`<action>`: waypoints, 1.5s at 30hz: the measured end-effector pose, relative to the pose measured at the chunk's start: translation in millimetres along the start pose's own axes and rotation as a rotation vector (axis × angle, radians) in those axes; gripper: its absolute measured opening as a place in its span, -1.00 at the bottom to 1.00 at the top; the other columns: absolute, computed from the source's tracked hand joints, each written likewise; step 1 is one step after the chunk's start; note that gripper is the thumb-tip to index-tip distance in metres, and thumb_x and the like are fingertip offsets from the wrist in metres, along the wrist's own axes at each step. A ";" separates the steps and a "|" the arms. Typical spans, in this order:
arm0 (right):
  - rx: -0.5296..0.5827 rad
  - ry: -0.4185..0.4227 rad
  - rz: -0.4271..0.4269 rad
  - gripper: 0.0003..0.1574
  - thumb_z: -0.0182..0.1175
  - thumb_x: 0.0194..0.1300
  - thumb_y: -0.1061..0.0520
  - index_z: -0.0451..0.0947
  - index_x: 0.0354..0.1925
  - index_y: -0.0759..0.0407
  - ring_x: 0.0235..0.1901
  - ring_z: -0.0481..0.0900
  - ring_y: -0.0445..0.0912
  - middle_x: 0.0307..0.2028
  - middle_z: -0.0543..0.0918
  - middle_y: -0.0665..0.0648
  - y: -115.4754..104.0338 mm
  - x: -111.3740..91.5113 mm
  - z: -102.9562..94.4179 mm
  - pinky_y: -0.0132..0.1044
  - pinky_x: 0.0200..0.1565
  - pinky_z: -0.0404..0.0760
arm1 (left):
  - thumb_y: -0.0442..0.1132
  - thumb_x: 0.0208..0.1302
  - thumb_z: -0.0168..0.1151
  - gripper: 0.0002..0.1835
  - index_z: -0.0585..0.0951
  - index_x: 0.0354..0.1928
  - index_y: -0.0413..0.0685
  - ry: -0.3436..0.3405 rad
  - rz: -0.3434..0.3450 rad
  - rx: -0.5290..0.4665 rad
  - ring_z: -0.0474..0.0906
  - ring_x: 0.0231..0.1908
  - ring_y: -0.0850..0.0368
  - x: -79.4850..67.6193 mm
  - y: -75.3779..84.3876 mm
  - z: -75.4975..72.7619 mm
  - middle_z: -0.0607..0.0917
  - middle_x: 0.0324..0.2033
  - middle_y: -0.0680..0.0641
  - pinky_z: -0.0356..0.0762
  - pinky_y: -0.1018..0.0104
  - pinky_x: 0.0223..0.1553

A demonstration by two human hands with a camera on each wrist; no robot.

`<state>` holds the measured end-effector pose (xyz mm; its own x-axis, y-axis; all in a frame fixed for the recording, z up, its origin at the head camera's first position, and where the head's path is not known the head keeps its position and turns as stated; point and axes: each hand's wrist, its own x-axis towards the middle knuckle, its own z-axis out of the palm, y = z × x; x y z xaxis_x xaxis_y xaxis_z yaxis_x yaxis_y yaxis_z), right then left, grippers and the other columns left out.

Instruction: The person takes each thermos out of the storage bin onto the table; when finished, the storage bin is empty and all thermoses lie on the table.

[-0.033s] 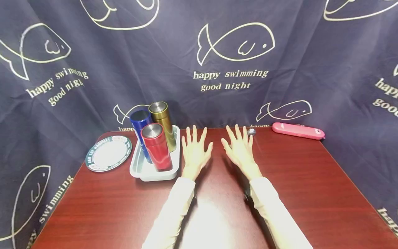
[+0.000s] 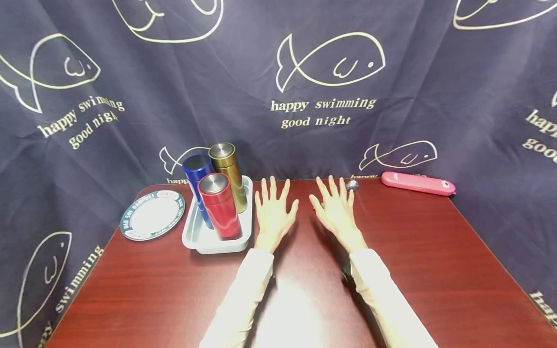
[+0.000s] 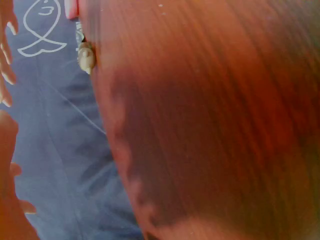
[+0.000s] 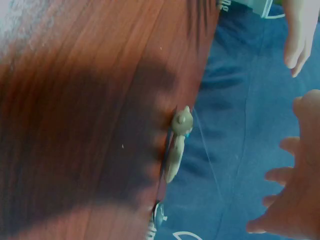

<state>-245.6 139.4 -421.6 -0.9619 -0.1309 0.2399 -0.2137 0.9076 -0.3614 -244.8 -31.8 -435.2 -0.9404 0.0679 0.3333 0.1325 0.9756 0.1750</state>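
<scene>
1. Red bottle (image 2: 221,208) in front, and it is crowded into the pale tray (image 2: 222,248) with the blue bottle (image 2: 196,169) and the gold bottle (image 2: 232,181): 3 tall shapes, 1 shallow container. If any is knocked, a neighbour could be toppled too, since little support is offered by so low a wall.
2. Just beside that tray, the left hand (image 2: 274,212) is seen with fingers spread wide, nothing gripped. By a careless sideways swing, the tray could be shoved or a bottle clipped; hardly any room is left there.
3. Across to the right hand (image 2: 337,210): fingers fanned as well, nothing grasped. Judging by the shadows, both seem to be held above the table (image 2: 435,270).
4. Behind it, a silvery rounded thing (image 2: 353,185) is partly masked; by the right wrist camera, a beige figure-like piece (image 4: 175,155) is shown near the far edge. Whether the 2 are joined cannot be told. Groped for unseen, either could be nudged over.
5. Farther left, the plate (image 2: 152,217) could be bumped edgeward if the tray were slid.
6. Out at the far right corner, the pink case (image 2: 417,183) could be swept off by a wide reach.
</scene>
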 end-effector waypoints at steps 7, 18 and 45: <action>0.051 0.030 0.001 -0.23 -0.14 0.50 -0.21 0.04 0.51 0.04 0.46 -0.19 0.34 0.47 0.04 0.37 -4.0 -0.2 -6.0 0.39 0.35 -0.18 | 0.13 0.39 0.03 -0.35 0.25 0.46 0.15 0.108 0.072 -0.045 -0.01 0.47 -0.18 -3.5 1.2 -21.0 0.24 0.41 -0.28 0.13 -0.12 0.38; 0.153 0.087 -0.038 -0.21 -0.06 0.48 -0.15 0.04 0.50 0.10 0.42 -0.11 0.42 0.45 0.06 0.42 -19.1 -0.8 -25.2 0.39 0.34 -0.10 | -0.26 0.25 0.23 -0.50 0.45 0.22 -0.26 0.588 0.311 -0.389 0.27 0.33 -0.19 -22.0 -7.1 -121.8 0.43 0.22 -0.33 0.19 -0.04 0.38; 0.502 0.016 -0.145 -0.22 0.05 0.46 -0.07 0.03 0.52 -0.04 0.43 0.04 0.24 0.48 0.11 0.19 -68.8 -11.3 -29.7 0.56 0.18 -0.44 | -0.36 0.37 0.11 -0.36 0.18 0.44 -0.23 0.469 -0.520 -1.030 0.09 0.41 -0.29 -94.4 -157.3 -132.4 0.18 0.38 -0.36 0.11 -0.14 0.39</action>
<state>-214.9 90.3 -372.7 -0.9147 -0.2310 0.3317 -0.4033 0.5770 -0.7103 -135.4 -219.3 -371.5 -0.7805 -0.5646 0.2683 0.1617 0.2322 0.9591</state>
